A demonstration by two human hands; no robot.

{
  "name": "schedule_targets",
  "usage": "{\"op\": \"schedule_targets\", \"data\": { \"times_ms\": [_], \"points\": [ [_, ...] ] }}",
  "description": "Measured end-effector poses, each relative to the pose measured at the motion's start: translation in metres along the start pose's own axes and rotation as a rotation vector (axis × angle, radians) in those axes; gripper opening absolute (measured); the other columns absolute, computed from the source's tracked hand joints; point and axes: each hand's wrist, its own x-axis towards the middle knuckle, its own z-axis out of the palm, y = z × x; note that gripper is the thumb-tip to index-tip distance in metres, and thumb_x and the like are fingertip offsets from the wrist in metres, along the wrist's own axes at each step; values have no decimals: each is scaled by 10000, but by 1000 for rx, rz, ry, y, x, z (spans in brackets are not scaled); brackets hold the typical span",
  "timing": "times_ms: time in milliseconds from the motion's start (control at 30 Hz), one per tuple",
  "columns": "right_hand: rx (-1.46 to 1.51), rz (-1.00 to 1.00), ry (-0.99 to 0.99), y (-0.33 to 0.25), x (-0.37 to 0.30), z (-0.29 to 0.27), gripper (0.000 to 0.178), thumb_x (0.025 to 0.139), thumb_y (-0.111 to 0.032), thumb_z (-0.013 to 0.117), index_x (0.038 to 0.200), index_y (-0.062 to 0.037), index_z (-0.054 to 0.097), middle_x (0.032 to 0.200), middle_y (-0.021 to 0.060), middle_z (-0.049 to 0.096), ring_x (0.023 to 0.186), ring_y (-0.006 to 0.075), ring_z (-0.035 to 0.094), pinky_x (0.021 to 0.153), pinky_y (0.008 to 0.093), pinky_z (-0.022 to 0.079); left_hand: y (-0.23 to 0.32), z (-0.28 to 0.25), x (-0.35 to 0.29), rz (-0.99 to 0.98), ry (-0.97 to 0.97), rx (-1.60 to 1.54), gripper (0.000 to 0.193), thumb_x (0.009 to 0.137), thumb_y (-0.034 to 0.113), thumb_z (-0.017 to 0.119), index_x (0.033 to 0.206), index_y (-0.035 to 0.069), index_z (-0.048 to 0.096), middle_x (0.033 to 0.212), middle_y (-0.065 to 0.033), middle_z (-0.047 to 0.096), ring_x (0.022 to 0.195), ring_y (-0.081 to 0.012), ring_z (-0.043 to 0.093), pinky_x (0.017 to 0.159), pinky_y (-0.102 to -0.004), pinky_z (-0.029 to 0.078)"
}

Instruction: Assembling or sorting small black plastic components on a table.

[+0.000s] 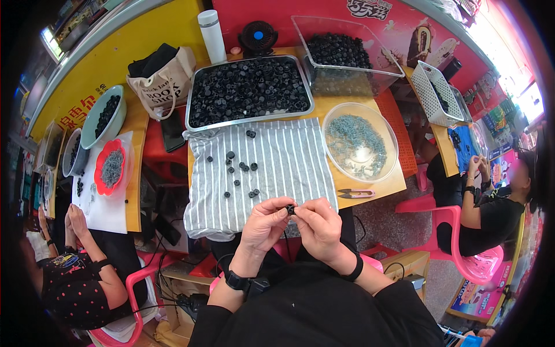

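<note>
In front of my chest, a small black round part (pixel 291 209) is pinched between the fingertips of both hands. My left hand (pixel 264 226) grips it from the left and my right hand (pixel 318 224) from the right; fingers cover much of it. Beneath and beyond them lies a grey-and-white striped cloth (pixel 289 168), with several loose black parts (pixel 230 155) scattered over it. At its far edge sits a metal tray (pixel 251 121) heaped with similar black pieces. To the right, a clear round tub (pixel 394 141) holds small grey-blue bits, and thread snips (pixel 356 193) lie just nearer.
A clear bin (pixel 347 87) of black parts, a fan (pixel 258 38), a white bottle (pixel 212 37) and a canvas bag (pixel 165 81) stand at the back. Co-workers sit left (pixel 87 272) and right (pixel 491 214), near pink chairs (pixel 445 217). A red bowl (pixel 102 159) stands on the left table.
</note>
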Motion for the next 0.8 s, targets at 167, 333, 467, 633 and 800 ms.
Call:
{"op": "schedule_targets", "data": {
  "times_ms": [167, 333, 467, 633, 800],
  "points": [
    [-33, -81, 3, -1, 1, 0, 219, 708, 69, 734, 911, 29, 666, 814, 106, 619, 679, 253, 590, 567, 337, 472, 0, -3, 0, 25, -29, 37, 232, 887, -19, 660, 1119, -27, 674, 1094, -129, 689, 1013, -192, 657, 915, -309, 525],
    [14, -11, 80, 0, -4, 5, 241, 680, 70, 765, 891, 23, 659, 826, 109, 636, 688, 251, 612, 574, 323, 482, -2, -4, -1, 50, -30, 82, 235, 886, -4, 666, 1120, -36, 666, 1094, -137, 681, 1000, -200, 660, 898, -314, 533],
    [14, -46, 72, 0, -3, 3, 256, 667, 70, 778, 887, 14, 658, 833, 106, 639, 693, 247, 618, 576, 316, 483, -2, -2, -2, 33, -7, 66, 254, 887, 11, 673, 1134, -46, 646, 1089, -153, 672, 975, -212, 665, 882, -327, 543],
    [-4, -63, 56, -1, -3, 2, 227, 665, 66, 778, 853, 4, 666, 824, 94, 632, 674, 230, 599, 567, 316, 473, -2, -1, -1, 34, -32, 31, 231, 896, -1, 660, 1125, -33, 652, 1083, -160, 687, 996, -208, 674, 885, -320, 555],
    [-12, -80, 48, -1, -3, 1, 220, 660, 64, 776, 843, 5, 668, 820, 95, 630, 658, 226, 586, 559, 314, 463, -2, 0, -2, 33, -6, 32, 211, 889, 18, 678, 1091, -39, 658, 1069, -151, 671, 961, -203, 662, 866, -317, 545]
  ]
}}
